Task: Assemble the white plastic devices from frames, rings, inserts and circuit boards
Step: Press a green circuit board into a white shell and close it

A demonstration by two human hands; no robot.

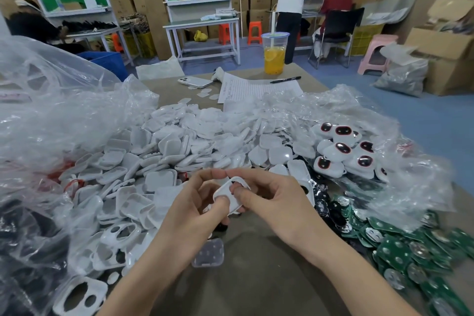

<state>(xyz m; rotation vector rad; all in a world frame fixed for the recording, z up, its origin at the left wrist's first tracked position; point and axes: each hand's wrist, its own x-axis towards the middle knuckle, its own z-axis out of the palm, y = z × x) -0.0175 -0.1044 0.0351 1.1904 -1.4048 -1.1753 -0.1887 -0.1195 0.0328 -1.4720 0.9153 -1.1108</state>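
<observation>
Both hands hold one white plastic frame [229, 194] above the table's near middle. My left hand [197, 202] grips its left side, thumb pressed on the front face. My right hand [266, 200] pinches its right edge, thumb over the oval opening. A big heap of white shells [179, 146] fills the table behind. White frames with cut-outs [84, 292] lie at the near left. Green circuit boards [415, 251] are piled at the right. Assembled white devices with dark red-rimmed ovals [343, 151] sit on plastic at the far right.
A clear square insert [209, 253] lies on the table under my left wrist. Crumpled clear plastic bags [51, 100] rise at left and right. A cup of orange drink [274, 54], a phone [196, 81], a lined sheet [256, 88] and a pen [285, 80] sit at the far edge.
</observation>
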